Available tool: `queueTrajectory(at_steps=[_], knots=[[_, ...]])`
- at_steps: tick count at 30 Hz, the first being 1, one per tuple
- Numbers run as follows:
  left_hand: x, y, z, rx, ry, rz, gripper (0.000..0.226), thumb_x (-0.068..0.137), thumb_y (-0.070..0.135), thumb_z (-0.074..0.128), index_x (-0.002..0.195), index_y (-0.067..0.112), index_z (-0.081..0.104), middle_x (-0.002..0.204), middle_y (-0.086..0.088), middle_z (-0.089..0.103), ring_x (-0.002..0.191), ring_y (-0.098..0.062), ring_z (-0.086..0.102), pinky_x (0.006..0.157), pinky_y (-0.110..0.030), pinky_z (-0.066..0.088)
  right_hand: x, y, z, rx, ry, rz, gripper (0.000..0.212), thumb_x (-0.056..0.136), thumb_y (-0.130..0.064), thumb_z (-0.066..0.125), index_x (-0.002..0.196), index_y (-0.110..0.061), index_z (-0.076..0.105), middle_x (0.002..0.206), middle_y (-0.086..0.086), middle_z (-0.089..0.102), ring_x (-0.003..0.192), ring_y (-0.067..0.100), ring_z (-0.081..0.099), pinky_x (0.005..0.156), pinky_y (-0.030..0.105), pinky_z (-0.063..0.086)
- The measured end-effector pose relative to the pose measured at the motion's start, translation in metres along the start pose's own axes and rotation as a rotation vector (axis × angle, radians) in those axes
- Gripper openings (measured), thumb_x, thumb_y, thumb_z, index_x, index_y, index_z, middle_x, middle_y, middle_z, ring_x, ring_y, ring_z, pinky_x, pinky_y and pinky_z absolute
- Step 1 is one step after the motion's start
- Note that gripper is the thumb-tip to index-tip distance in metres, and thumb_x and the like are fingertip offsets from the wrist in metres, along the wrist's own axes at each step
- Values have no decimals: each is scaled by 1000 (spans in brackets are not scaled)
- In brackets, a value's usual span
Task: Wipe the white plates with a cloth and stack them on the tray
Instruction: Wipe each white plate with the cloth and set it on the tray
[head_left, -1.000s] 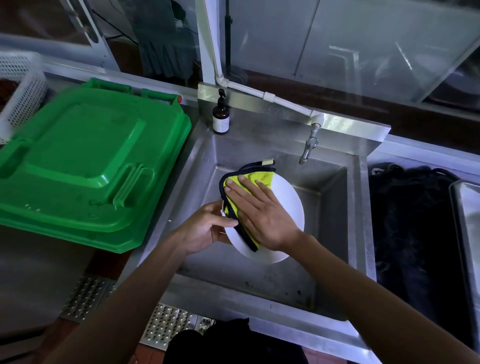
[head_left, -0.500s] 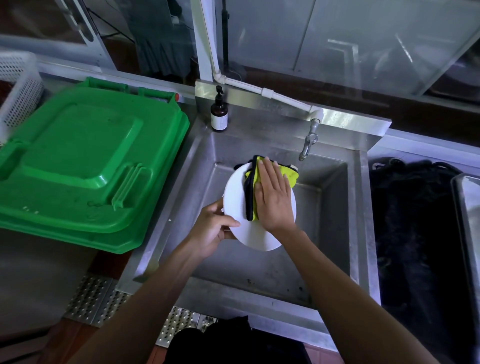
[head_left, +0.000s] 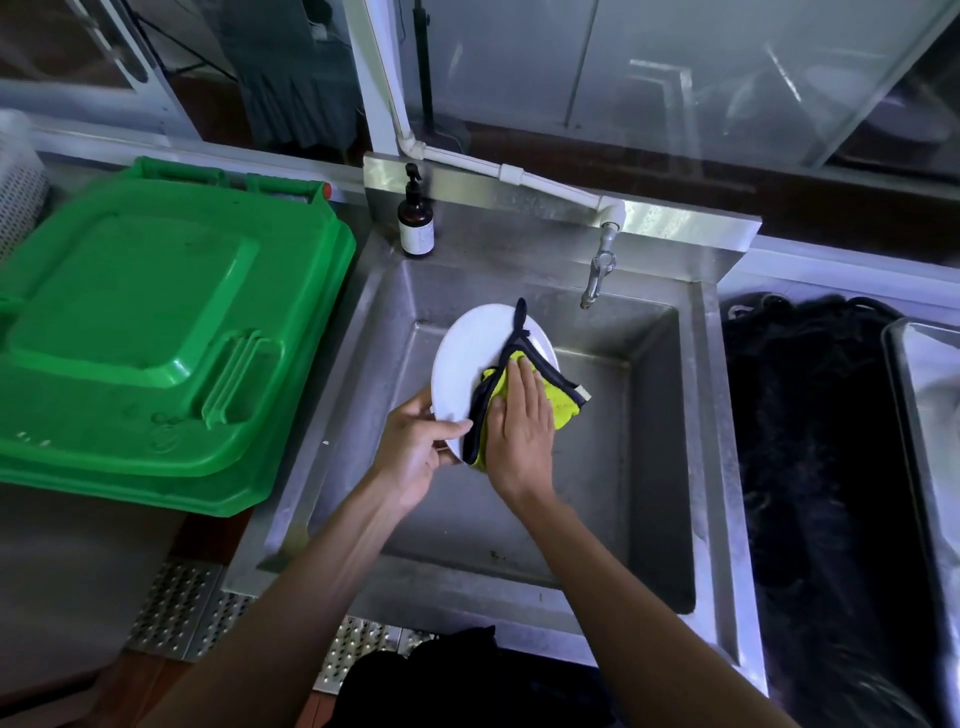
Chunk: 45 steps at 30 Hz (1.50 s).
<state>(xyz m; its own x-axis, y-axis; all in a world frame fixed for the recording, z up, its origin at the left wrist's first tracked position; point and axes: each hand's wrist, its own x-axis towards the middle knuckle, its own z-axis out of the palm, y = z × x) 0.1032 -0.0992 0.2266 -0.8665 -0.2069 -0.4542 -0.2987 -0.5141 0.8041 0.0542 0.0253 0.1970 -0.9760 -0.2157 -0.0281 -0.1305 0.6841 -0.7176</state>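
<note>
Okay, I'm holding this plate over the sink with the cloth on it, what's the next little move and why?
Probably sweep the right hand and yellow cloth up and left across the white plate. The cloth covers only the lower right part, while the upper left face is bare. The left hand grips the near rim, steadying it.

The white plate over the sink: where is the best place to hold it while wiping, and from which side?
Grip the white plate at its rim on the lower left, coming from the left, as the left hand does now. The plate is tilted and the right hand presses the yellow cloth on its right part, so that bare edge is probably the firmest hold.
</note>
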Motion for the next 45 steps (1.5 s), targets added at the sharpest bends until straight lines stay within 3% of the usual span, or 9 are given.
queueTrajectory(at_steps=[9, 14, 19, 24, 29, 32, 37, 41, 45], knots=[[6, 5, -10, -50, 106, 22, 50, 73, -16, 59, 114, 10, 72, 111, -19, 74, 92, -32, 69, 69, -38, 57, -22, 1, 5, -102, -108, -217, 57, 108, -32, 34, 161, -22, 16, 168, -9, 6, 155, 12, -4, 126, 44, 2], [5, 7, -13, -56, 155, 22, 54, 56, -7, 59, 106, 11, 72, 110, -15, 75, 94, -35, 70, 70, -47, 60, -15, 13, 2, -107, -93, -29, 60, 108, -37, 31, 161, -24, 7, 168, -6, -6, 154, 17, -14, 125, 42, -6], [4, 10, -16, -5, 140, 30, 46, 56, -6, 59, 88, 21, 78, 103, -10, 75, 96, -35, 68, 71, -49, 62, -3, 20, -12, 73, -72, 52, 66, 107, -32, 41, 161, -18, 4, 169, -1, -6, 154, 23, 0, 125, 35, 3], [8, 17, -22, 67, 91, 17, 45, 55, -5, 61, 93, 15, 74, 106, -13, 72, 101, -37, 66, 78, -54, 59, 8, 25, -27, 317, -37, 154, 69, 99, -23, 58, 158, -23, 22, 153, -3, 35, 136, 15, 35, 114, 32, 28], [13, 29, -25, 135, 15, 5, 42, 56, -5, 62, 94, 11, 69, 99, -11, 72, 95, -36, 66, 64, -41, 58, 16, 26, -43, 440, 25, 202, 56, 93, -18, 65, 143, -27, 42, 123, -16, 57, 110, 6, 55, 93, 20, 40], [15, 41, -28, 196, -39, -7, 48, 57, -5, 62, 104, 5, 66, 105, -14, 71, 97, -36, 65, 66, -43, 58, 18, 27, -51, 482, 29, 246, 48, 93, -20, 68, 135, -29, 46, 107, -26, 58, 92, -13, 56, 73, 2, 39], [20, 65, -34, 335, -113, -27, 51, 57, -5, 63, 106, 8, 67, 111, -17, 71, 100, -34, 66, 86, -55, 53, 18, 28, -61, 488, 55, 213, 25, 92, -22, 70, 112, -25, 54, 100, -15, 65, 90, -3, 61, 75, 17, 48], [23, 81, -31, 528, -180, -42, 42, 61, -3, 66, 100, 12, 69, 101, -6, 75, 96, -26, 68, 64, -34, 57, 20, 27, -71, 456, 68, 173, 21, 90, -19, 72, 104, -19, 57, 93, -11, 65, 82, -1, 60, 70, 16, 46], [26, 89, -26, 714, -219, -24, 42, 81, -18, 59, 98, 19, 70, 93, 0, 75, 91, -22, 68, 57, -29, 55, 20, 28, -81, 381, 69, 125, 29, 88, -16, 73, 85, -32, 49, 81, -14, 60, 69, -7, 55, 61, 8, 42]])
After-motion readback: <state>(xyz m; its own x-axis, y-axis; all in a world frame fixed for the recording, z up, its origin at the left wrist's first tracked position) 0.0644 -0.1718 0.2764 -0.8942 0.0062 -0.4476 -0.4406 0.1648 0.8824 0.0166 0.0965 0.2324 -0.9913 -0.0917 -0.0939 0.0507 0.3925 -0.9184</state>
